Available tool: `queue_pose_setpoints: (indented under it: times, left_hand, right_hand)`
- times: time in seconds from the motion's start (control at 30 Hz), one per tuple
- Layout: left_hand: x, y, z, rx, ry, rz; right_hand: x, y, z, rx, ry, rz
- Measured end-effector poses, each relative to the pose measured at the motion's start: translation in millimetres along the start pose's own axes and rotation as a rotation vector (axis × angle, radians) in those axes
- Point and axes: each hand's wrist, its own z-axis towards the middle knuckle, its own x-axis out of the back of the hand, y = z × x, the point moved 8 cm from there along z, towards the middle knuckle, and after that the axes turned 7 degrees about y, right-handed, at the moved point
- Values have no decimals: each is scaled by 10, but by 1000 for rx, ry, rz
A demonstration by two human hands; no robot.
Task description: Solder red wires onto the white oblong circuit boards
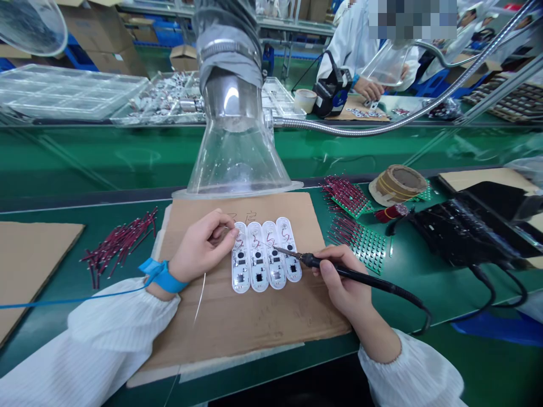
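My right hand (345, 280) grips a black soldering iron (311, 260) like a pen, its tip pointing left over the third and fourth of a row of white oblong circuit boards (258, 263). Each board carries thin red wires and dark chips. At the left end of the row, my left hand (207, 243) is closed in a pinch on a thin solder wire (199, 299), whose tail hangs below the palm. A blue wrist strap (163, 275) circles my left wrist. The boards lie on a cardboard sheet (254, 322).
A clear fume hood (240, 158) hangs just beyond the boards. Red wires (121, 243) lie left; green boards with wires (358, 234), a tape roll (399, 183) and a black device (462, 226) stand right. Across the bench, a co-worker's hand (369, 89) handles small parts.
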Motion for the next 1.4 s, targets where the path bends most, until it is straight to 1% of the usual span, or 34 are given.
queue_pose_setpoints:
  times: [0.1,0.43,0.57,0.67,0.77,0.83,0.9,1.07,1.17,1.4]
  left_hand:
    - [-1,2,1,2,-4,2]
    - [-68,-15,-24,-18,-57,-27]
    - [-27,-12,2,-41,-61,-38]
    - [75,-63,54,-57,-43,-51]
    - [191,-165,103,-29,7,-85]
    - [216,-205,113,-16,11,-101]
    - [194,-205,106,-21,-19,-103]
    - [150,-156,80,-58,-54,-90]
    - [132,-118,70,-114,-64,-68]
    - [64,-41,52,-227,-93,2]
  right_hand:
    - [-17,32,-10,1,-39,-27]
    - [-54,11,10,-14,-76,-70]
    - [-54,5,14,-1,-73,-61]
    - [-12,-46,18,3,-37,-47]
    - [35,-171,29,-1,37,26]
    - [31,-244,39,-15,89,61]
    - [-20,-274,47,-22,118,65]
    - [-210,-156,42,-45,54,52]
    - [-227,-109,36,-45,28,18]
    - [-232,-148,41,4,-18,-68]
